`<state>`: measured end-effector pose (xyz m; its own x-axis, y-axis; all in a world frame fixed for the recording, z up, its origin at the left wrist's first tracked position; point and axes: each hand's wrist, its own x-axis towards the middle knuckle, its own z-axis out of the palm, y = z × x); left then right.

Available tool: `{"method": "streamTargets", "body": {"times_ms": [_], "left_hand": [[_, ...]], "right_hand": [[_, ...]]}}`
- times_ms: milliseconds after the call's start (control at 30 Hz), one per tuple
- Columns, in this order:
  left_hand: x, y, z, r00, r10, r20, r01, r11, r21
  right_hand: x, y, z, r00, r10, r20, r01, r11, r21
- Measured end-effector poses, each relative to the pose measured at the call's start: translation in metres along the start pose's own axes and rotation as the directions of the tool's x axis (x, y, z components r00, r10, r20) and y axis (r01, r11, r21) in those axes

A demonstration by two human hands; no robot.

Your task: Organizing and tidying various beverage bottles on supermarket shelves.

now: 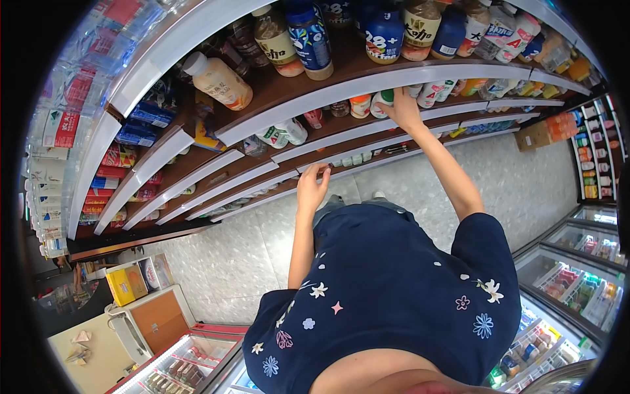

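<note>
My right hand (404,111) reaches into the second shelf. Its thumb lies across the front of a white bottle with a green cap (385,97), and its fingers pass along the bottle's right side. That bottle stands in the row, beside an orange-and-white bottle (361,106). Lower and to the left, my left hand (313,184) hangs before the lower shelf edges, fingers loosely bent and thumb apart, with nothing seen in it. Above, on the top shelf (344,74), stand a blue coffee bottle (384,42), a brown-capped bottle (279,44) and a cream bottle with a white cap (219,81).
Packs of water bottles (61,128) are stacked at the far left. Glass-fronted drink coolers (566,280) stand behind me to the right, and a red-edged cooler (182,364) behind to the left. A cardboard box (534,137) sits on the grey tiled floor (531,182). A yellow carton (127,283) is at the counter.
</note>
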<state>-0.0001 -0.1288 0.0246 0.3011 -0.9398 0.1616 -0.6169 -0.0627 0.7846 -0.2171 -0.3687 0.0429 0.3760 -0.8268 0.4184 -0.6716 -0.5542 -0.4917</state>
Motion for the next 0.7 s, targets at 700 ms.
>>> {"method": "streamTargets", "body": {"times_ms": [700], "left_hand": [[0.021,0.077,0.054,0.987,0.074,-0.141,-0.093,0.986,-0.136]], "right_hand": [[-0.004,0.022,-0.024,0.986,-0.158,0.046,0.144,0.964,0.222]]}}
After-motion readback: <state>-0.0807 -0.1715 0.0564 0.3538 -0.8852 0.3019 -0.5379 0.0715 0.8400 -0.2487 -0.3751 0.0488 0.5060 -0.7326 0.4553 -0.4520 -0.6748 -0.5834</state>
